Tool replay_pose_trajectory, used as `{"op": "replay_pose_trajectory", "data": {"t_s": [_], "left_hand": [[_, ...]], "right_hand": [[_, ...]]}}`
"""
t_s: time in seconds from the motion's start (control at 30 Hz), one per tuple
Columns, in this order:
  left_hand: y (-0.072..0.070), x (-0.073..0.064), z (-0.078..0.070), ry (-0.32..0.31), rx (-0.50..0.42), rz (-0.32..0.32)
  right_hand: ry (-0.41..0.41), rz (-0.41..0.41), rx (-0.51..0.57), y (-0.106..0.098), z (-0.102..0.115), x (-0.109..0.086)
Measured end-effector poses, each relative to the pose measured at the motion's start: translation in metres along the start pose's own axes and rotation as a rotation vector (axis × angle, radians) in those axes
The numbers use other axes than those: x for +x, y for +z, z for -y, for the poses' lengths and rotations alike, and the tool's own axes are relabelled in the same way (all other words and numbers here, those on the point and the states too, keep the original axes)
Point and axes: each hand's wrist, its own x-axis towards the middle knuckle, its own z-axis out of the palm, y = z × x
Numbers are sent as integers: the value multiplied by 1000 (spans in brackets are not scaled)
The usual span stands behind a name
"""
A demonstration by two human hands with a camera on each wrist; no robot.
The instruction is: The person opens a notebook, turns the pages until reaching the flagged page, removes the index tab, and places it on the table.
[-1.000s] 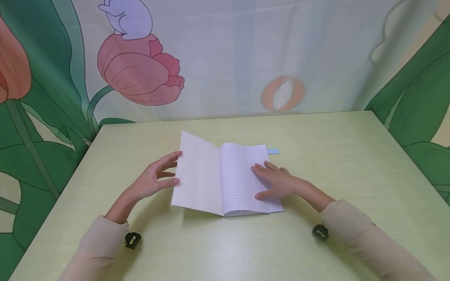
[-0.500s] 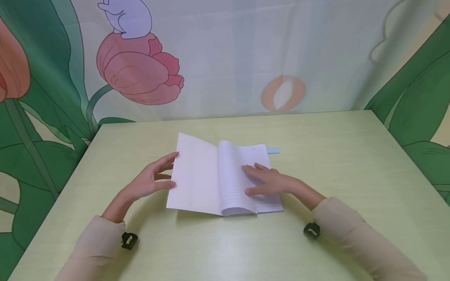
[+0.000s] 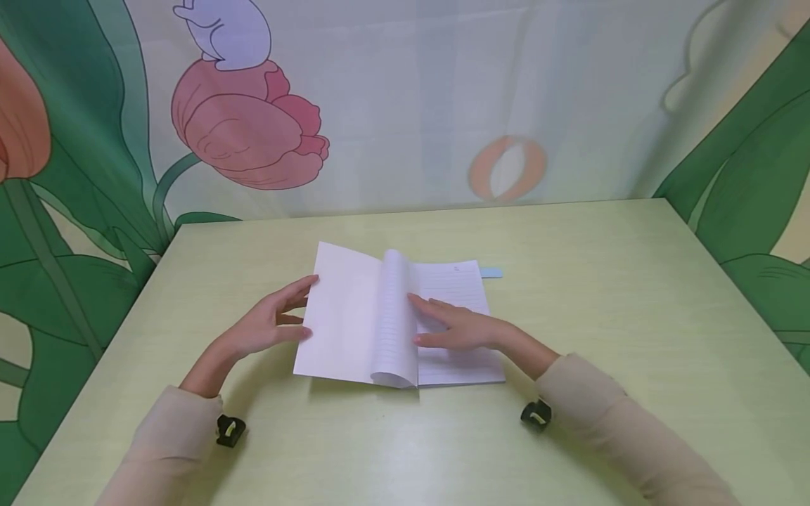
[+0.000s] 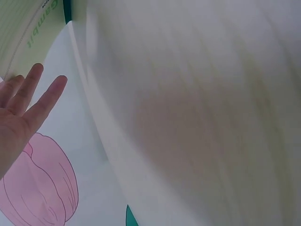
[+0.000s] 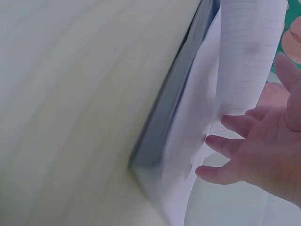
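A notebook lies open on the table, its white inner cover raised at the left. My left hand touches the cover's outer edge with index finger and thumb. In the left wrist view that hand's fingers look straight and spread, near a pale green surface with the lettering "Gambit". A bundle of lined pages curls up beside the spine. Against it rest the outstretched fingertips of my right hand, over the lined page below. The right wrist view shows this hand with fingers apart.
A light blue tab sticks out at the notebook's upper right. The pale table extends around it, backed by a curtain printed with flowers. Black wrist devices hang from both sleeves.
My right hand has moved left, rolling the lined pages toward the spine and baring more of the page beneath. The cover has leaned slightly further left with my left hand.
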Motion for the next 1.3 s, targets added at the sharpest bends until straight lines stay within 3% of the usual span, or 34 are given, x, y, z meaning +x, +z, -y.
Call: {"op": "replay_pose_trajectory", "data": {"t_s": [0.3, 0.67, 1.03, 1.3], "left_hand": [[1, 0, 1, -33, -7, -4], [3, 1, -1, -74, 43, -51], [5, 5, -3, -26, 17, -86], [5, 4, -1, -22, 73, -80]], "right_hand": [[-55, -36, 133, 11, 15, 10], [-101, 16, 163, 27, 36, 20], [-118, 71, 68, 36, 49, 24], [-144, 39, -35, 28, 39, 18]]}}
